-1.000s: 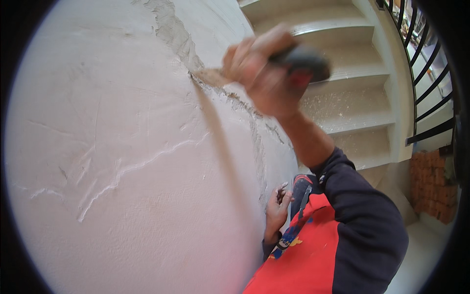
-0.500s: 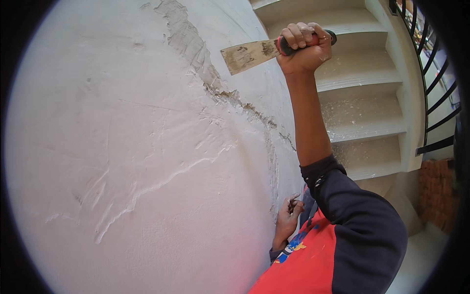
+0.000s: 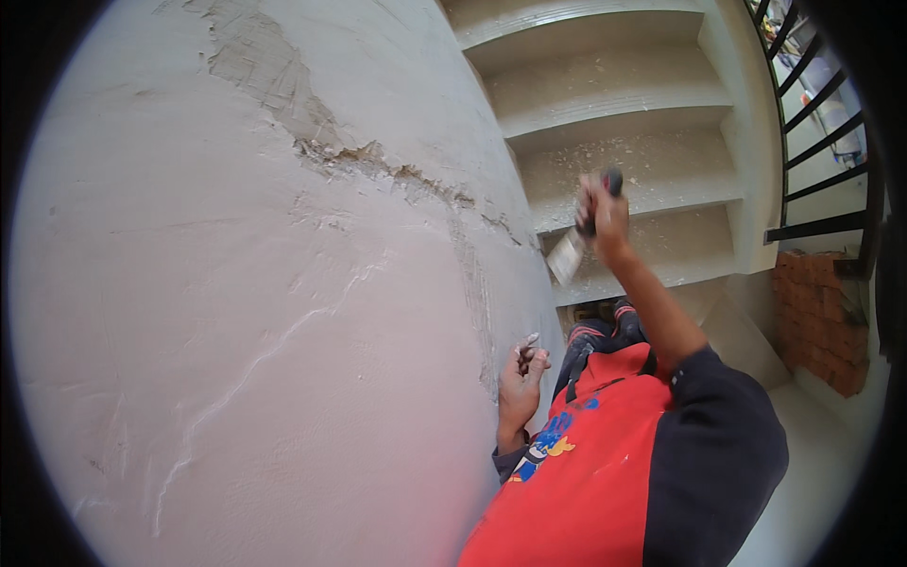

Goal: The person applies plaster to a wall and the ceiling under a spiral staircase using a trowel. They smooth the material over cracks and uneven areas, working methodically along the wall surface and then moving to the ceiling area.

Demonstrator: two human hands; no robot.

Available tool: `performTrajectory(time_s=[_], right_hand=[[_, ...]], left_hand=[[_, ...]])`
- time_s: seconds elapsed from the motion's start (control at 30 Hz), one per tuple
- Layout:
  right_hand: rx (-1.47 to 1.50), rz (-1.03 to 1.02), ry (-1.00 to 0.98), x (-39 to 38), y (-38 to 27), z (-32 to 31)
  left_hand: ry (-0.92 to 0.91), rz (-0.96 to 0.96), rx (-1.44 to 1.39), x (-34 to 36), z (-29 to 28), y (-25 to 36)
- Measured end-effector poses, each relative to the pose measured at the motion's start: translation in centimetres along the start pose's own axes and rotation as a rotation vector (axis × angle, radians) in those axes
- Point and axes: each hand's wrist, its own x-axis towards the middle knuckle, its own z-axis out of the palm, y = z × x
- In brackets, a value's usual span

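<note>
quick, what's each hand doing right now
Left hand: open, holding nothing, fingers resting against the wall.
Right hand: closed on the handle of a scraper, held away from the wall.

head cam | looks down | close along plastered wall (image 3: pixel 236 331)

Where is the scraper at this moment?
In the head view, the scraper is right of centre, held in the right hand. It is raised off the plastered wall, in front of the concrete stairs, blade pointing down-left.
</note>
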Motion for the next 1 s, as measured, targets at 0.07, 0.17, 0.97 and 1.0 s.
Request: performTrajectory(time_s=[0.07,0.17,0.97,1.0], right_hand=[[-0.391,0.053,0.190,-3.3,2.1,-8.0],[-0.499,0.147,0.299,-8.5,2.7,-12.6],[-0.399,-0.283,0.014,-5.4,-4.4,-9.1],[-0.416,-0.314,0.004,-5.1,-5.1,-7.8]], left_hand=[[-0.033,0.013,-0.013,0.8,0.4,0.2],[-0.011,0.039,0.013,0.3,0.3,-0.6],[0.120,0.289,-0.029,-0.1,0.2,11.0],[0.124,0.328,-0.048,-0.1,0.5,12.7]])
